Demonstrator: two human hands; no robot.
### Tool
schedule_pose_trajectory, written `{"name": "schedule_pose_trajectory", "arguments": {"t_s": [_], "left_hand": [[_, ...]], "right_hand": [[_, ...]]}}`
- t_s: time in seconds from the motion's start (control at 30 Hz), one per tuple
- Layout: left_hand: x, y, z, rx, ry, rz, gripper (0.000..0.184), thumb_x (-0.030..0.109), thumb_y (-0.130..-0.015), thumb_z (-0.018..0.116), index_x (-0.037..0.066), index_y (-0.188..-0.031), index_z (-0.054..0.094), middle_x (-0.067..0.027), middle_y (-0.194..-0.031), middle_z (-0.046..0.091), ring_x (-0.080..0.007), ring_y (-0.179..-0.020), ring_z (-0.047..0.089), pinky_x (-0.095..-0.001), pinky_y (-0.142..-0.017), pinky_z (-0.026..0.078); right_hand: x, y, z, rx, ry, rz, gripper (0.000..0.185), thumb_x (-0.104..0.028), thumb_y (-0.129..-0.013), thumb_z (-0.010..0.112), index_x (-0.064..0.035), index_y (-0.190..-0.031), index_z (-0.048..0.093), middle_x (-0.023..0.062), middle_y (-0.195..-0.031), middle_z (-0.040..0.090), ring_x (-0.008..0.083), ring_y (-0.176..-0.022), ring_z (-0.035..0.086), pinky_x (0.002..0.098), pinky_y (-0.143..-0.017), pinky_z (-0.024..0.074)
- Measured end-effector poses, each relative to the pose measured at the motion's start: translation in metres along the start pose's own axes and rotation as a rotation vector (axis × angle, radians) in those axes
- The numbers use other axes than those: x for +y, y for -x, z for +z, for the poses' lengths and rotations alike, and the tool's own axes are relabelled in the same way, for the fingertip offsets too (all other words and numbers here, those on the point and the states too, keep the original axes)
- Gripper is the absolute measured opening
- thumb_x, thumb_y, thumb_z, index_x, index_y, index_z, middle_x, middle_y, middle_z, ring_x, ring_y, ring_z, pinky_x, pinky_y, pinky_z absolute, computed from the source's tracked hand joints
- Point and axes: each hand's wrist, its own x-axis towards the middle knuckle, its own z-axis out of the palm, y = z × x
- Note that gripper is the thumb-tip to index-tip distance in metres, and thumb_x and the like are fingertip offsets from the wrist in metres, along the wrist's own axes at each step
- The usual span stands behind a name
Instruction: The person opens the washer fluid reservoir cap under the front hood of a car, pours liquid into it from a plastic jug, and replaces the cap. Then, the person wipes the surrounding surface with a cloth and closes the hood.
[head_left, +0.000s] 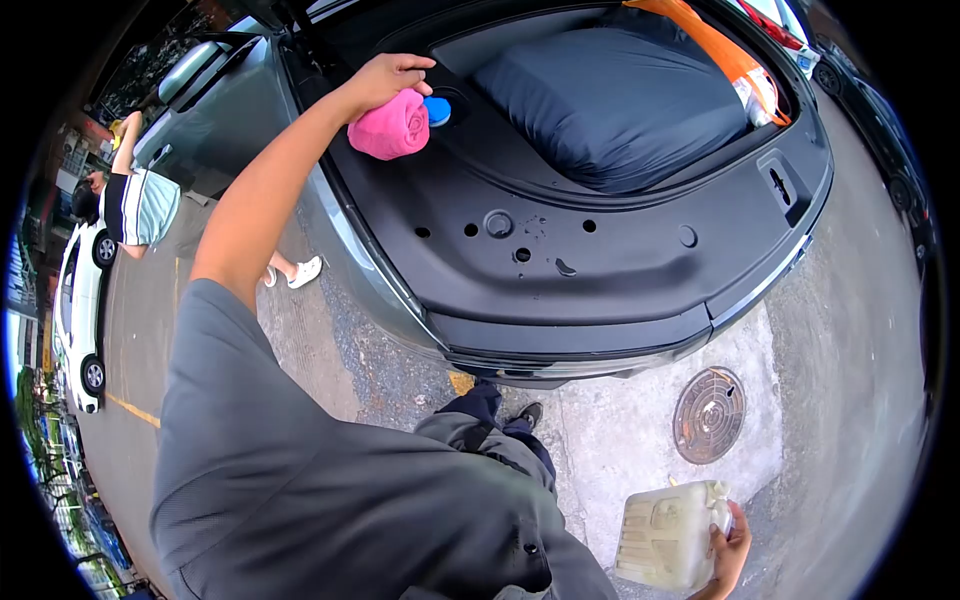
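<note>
My left hand (388,82) reaches over the car's front compartment, its fingers apart. Directly below it is a rolled pink towel (385,128), close against or touching the palm; I cannot tell which. Just under the fingertips a round blue cap (437,110) sits in the black trim. Low on the right, my right hand (732,548) is closed on the side of a translucent, off-white plastic jerrycan (660,540), which hangs tilted above the ground. Part of the grip is hidden behind the jerrycan.
The black trim (600,270) has several holes and wet spots. A dark, stuffed bag (620,100) fills the compartment beside an orange bag (710,45). A manhole cover (710,415) lies in the pavement. Another person (140,205) stands left of the car; a white car (80,300) is parked beyond.
</note>
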Motion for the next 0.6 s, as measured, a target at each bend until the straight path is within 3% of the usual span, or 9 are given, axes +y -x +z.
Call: {"name": "schedule_pose_trajectory", "arguments": {"t_s": [0.1,0.13,0.2,0.23,0.3,0.33,0.37,0.47,0.6], "left_hand": [[0.042,0.065,-0.007,0.21,0.297,0.064,0.039,0.033,-0.092,0.06,0.0,-0.113,0.061,-0.0083,-0.084,0.068,-0.011,-0.073,0.064,-0.0237,-0.068,0.051],[0.039,0.073,-0.004,0.295,0.219,0.069,0.038,0.035,-0.091,0.06,0.0,-0.105,0.064,-0.008,-0.08,0.068,-0.0109,-0.07,0.063,-0.0243,-0.066,0.05],[0.03,0.087,0.02,0.472,-0.061,0.098,0.041,0.041,-0.091,0.058,0.001,-0.089,0.066,-0.0033,-0.07,0.062,-0.0081,-0.066,0.058,-0.0224,-0.065,0.047],[0.024,0.093,0.04,0.512,-0.205,0.127,0.045,0.044,-0.09,0.058,-0.001,-0.089,0.065,-0.0072,-0.071,0.063,-0.0113,-0.067,0.059,-0.0255,-0.065,0.047],[0.0,0.107,0.086,0.358,-0.379,0.097,0.053,0.052,-0.089,0.055,0.0,-0.096,0.064,-0.0183,-0.08,0.065,-0.0288,-0.077,0.064,-0.0321,-0.073,0.049],[-0.002,0.116,0.096,0.062,-0.579,0.081,0.057,0.058,-0.086,0.054,0.006,-0.109,0.061,-0.0205,-0.099,0.064,-0.0349,-0.096,0.061,-0.0392,-0.083,0.047],[0.011,0.138,0.105,0.004,-0.77,0.14,0.061,0.061,-0.083,0.056,0.012,-0.118,0.057,-0.0193,-0.118,0.056,-0.0386,-0.115,0.049,-0.0457,-0.091,0.042],[0.011,0.152,0.117,-0.058,-0.753,0.232,0.056,0.057,-0.082,0.06,0.016,-0.119,0.056,-0.0163,-0.123,0.051,-0.0403,-0.12,0.041,-0.0492,-0.096,0.037],[0.003,0.129,0.188,0.073,-0.43,0.335,0.041,0.042,-0.082,0.064,0.016,-0.113,0.06,-0.0138,-0.111,0.052,-0.035,-0.106,0.046,-0.0469,-0.089,0.039]], "right_hand": [[0.026,-0.013,0.011,-0.105,-0.04,0.011,0.051,0.008,-0.077,0.057,0.0047,-0.127,0.048,0.0107,-0.105,0.062,0.0128,-0.086,0.06,0.024,-0.076,0.0481],[0.037,-0.022,0.013,-0.119,-0.034,0.002,0.051,0.008,-0.077,0.057,0.0047,-0.127,0.048,0.0107,-0.105,0.062,0.0128,-0.086,0.06,0.024,-0.076,0.0481],[0.052,-0.039,0.016,-0.171,0.091,-0.02,0.051,0.007,-0.077,0.058,0.0032,-0.126,0.048,0.0063,-0.09,0.065,0.0074,-0.066,0.058,0.0204,-0.057,0.0457],[0.054,-0.044,0.02,-0.178,0.092,-0.031,0.051,0.007,-0.077,0.058,0.0032,-0.126,0.048,0.0063,-0.09,0.065,0.0074,-0.066,0.058,0.0204,-0.057,0.0457],[0.048,-0.051,0.031,-0.2,0.084,-0.042,0.05,0.007,-0.076,0.058,0.002,-0.126,0.049,0.0024,-0.076,0.063,0.0047,-0.05,0.049,0.0197,-0.043,0.0381],[0.054,-0.053,0.033,-0.16,0.099,-0.079,0.048,0.006,-0.077,0.059,0.0,-0.124,0.052,0.0001,-0.068,0.057,0.0057,-0.047,0.046,0.0221,-0.042,0.0377],[0.054,-0.05,0.032,-0.15,0.095,-0.084,0.048,0.006,-0.077,0.059,0.0,-0.124,0.052,0.0001,-0.068,0.057,0.0057,-0.047,0.046,0.0221,-0.042,0.0377],[0.059,-0.031,0.034,-0.11,0.06,-0.073,0.049,0.007,-0.078,0.057,0.0005,-0.125,0.049,0.0024,-0.073,0.06,0.0056,-0.047,0.047,0.0213,-0.039,0.0374],[0.068,0.006,0.048,0.029,-0.046,-0.056,0.048,0.007,-0.078,0.057,0.0001,-0.125,0.049,0.0022,-0.071,0.06,0.0049,-0.046,0.046,0.0212,-0.038,0.0369]]}}
